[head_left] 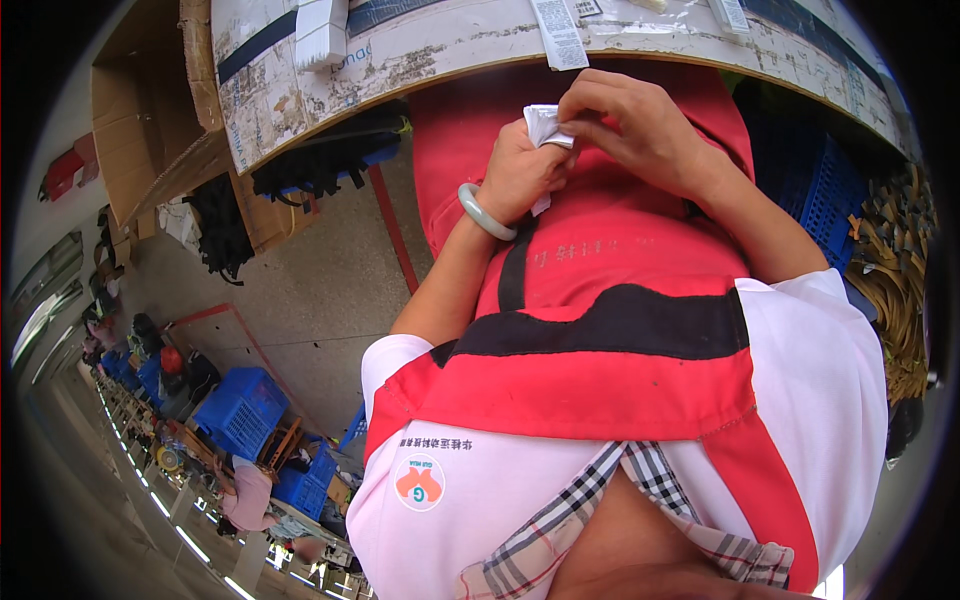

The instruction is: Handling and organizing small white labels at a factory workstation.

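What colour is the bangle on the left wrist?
Pale green, almost milky, plain with no pattern. The bangle shows clearly in the head view, just below the left hand.

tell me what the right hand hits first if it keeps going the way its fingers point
The right hand points its fingers toward the left hand, so it would first meet the small white folded piece pinched between them, then the left hand itself. Depth is hard to judge here.

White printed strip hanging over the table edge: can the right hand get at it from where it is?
Probably yes. The right hand sits just below the strip with nothing between them, but both hands are pinching a small white folded piece, so the right hand must let go first.
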The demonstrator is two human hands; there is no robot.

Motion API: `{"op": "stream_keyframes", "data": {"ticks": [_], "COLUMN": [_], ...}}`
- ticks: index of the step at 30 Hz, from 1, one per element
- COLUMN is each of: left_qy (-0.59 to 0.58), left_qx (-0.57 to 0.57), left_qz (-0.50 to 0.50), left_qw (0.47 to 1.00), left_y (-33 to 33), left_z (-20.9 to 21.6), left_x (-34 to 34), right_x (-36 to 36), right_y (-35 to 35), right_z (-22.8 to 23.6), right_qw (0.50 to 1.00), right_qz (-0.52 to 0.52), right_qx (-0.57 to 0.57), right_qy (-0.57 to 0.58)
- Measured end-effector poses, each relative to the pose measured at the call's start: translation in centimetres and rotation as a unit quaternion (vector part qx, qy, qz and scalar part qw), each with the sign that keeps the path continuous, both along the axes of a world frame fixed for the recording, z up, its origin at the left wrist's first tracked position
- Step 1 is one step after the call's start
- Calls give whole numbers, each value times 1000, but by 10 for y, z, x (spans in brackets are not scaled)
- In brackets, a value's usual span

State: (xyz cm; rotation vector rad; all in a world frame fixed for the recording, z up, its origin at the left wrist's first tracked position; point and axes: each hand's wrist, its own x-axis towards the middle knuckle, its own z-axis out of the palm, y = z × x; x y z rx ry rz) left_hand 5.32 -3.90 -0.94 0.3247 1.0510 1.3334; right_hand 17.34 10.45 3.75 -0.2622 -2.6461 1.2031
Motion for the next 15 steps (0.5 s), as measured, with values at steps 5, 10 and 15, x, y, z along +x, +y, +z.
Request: {"op": "stream_keyframes", "data": {"ticks": [5, 10, 15], "left_qy": [-7, -6, -44], "left_qx": [-5, -8, -15], "left_qz": [-1, -12, -14], "left_qw": [1000, 1000, 999], "left_y": [0, 0, 1], "left_z": [2, -1, 7], "left_x": [0, -1, -4], "right_x": [0, 0, 0], "right_y": [-1, 0, 12], "right_z": [-2, -8, 1], "right_qw": [999, 998, 975], "right_qz": [-19, -28, -18], "right_qx": [-43, -54, -222], "right_qy": [-1, 3, -14]}}
